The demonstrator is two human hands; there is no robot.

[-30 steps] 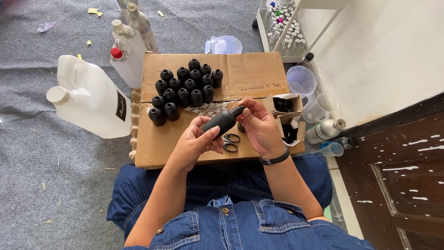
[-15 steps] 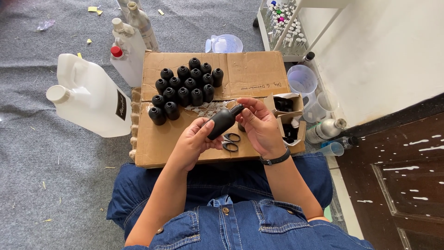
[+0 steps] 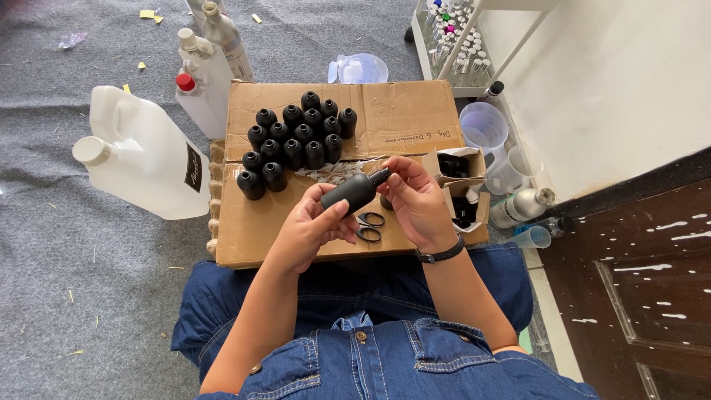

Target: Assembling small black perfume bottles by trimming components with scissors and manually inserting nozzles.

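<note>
Grey carpet underneath, flattened cardboard box serving as a work surface across the person's lap. Left hand is gripping a black bottle around its body, tilted, neck pointing up-right. Right hand is pinching the bottle's cap end, fingers closed on it. Bottle is sitting between both hands, above black scissors lying on the cardboard. Cluster of black bottles is standing upright further back, well apart from the hands. White jug is lying to the left, small open carton just right of the right hand.
</note>
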